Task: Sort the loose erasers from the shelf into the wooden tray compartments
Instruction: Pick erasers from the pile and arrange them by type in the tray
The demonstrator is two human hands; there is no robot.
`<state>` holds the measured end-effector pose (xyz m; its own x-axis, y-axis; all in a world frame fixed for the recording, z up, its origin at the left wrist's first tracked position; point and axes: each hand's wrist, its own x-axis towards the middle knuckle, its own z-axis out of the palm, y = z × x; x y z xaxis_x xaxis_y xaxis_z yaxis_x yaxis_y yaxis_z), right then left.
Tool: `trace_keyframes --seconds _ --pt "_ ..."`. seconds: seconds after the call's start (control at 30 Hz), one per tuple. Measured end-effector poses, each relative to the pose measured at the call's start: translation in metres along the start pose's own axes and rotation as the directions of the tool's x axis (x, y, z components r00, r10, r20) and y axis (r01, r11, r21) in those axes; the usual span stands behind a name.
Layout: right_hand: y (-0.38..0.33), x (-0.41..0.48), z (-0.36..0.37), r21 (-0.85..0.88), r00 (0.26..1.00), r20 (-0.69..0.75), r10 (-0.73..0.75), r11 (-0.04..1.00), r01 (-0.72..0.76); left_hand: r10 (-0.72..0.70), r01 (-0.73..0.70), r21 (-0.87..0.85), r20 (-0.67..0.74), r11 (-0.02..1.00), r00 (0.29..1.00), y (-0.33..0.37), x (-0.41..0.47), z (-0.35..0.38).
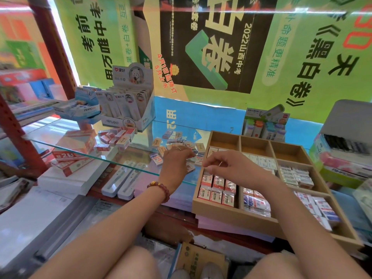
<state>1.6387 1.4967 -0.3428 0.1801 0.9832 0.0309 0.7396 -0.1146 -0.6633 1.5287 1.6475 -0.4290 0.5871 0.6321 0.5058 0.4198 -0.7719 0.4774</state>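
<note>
Loose erasers in paper sleeves lie scattered on the glass shelf. My left hand reaches into this pile, fingers curled around a blue-and-white eraser. The wooden tray stands to the right, partly under the shelf edge. Its back row is bare wood; the nearer compartments hold red-and-white erasers, blue-and-red ones and white ones. My right hand hovers over the tray's left column, fingers curled with the tips down by the red-and-white erasers. Whether it holds one is hidden.
A second heap of red-sleeved erasers lies further left on the glass. Display boxes stand at the back left, a correction-tape display behind the tray, and stacked boxes at the right. Flat pen cases lie under the glass.
</note>
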Motion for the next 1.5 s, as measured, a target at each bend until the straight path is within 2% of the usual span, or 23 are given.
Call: trace_keyframes --seconds 0.07,0.13,0.23,0.33,0.43,0.57,0.73,0.8,0.93,1.07,1.2,1.33,1.5 --pt "0.001 0.000 -0.001 0.000 1.000 -0.002 -0.002 1.000 0.002 0.043 -0.043 -0.031 -0.006 0.999 0.999 -0.005 -0.002 0.001" --pt "0.003 -0.001 -0.001 0.006 1.000 -0.003 -0.002 1.000 0.002 0.058 -0.064 -0.098 -0.070 0.993 0.996 -0.002 -0.002 -0.002" --pt "0.007 -0.001 -0.003 0.022 0.999 -0.034 0.008 1.000 -0.008 -0.052 0.008 -0.318 -0.128 0.948 0.990 0.017 0.001 -0.019" --pt "0.010 -0.004 -0.006 0.057 0.994 -0.111 0.023 0.998 -0.017 -0.179 0.114 -0.622 -0.043 0.775 0.983 0.041 0.003 -0.042" --pt "0.013 -0.005 -0.009 0.117 0.980 -0.200 -0.005 0.993 0.029 -0.136 0.141 -0.726 0.065 0.673 0.989 0.061 0.002 -0.052" --pt "0.019 -0.009 -0.013 0.201 0.954 -0.294 -0.054 0.973 0.117 -0.048 0.121 -0.695 0.123 0.708 0.991 0.081 0.002 -0.051" --pt "0.034 -0.027 -0.034 0.061 0.956 -0.290 -0.049 0.996 0.070 0.106 0.004 -0.618 0.142 0.786 0.984 0.107 -0.005 -0.036" --pt "0.052 -0.045 -0.052 0.045 0.933 -0.358 0.038 0.999 -0.024 0.164 -0.040 -0.567 0.170 0.823 0.972 0.117 -0.007 -0.026" --pt "0.102 -0.088 -0.085 0.087 0.807 -0.523 0.274 0.959 -0.270 0.285 -0.160 -0.373 0.309 0.914 0.907 0.132 -0.012 -0.006" --pt "0.132 -0.105 -0.095 0.005 0.747 -0.492 0.447 0.859 -0.512 0.416 -0.349 -0.229 0.436 0.909 0.798 0.139 -0.014 0.015" --pt "0.130 -0.103 -0.096 -0.025 0.761 -0.478 0.438 0.860 -0.510 0.402 -0.368 -0.171 0.515 0.914 0.758 0.143 -0.016 0.029" --pt "0.127 -0.098 -0.095 -0.055 0.793 -0.433 0.428 0.866 -0.498 0.377 -0.313 -0.211 0.520 0.926 0.766 0.139 -0.013 0.032" --pt "0.132 -0.099 -0.095 -0.035 0.786 -0.405 0.468 0.851 -0.525 0.357 -0.286 -0.215 0.504 0.934 0.787 0.132 -0.008 0.031"
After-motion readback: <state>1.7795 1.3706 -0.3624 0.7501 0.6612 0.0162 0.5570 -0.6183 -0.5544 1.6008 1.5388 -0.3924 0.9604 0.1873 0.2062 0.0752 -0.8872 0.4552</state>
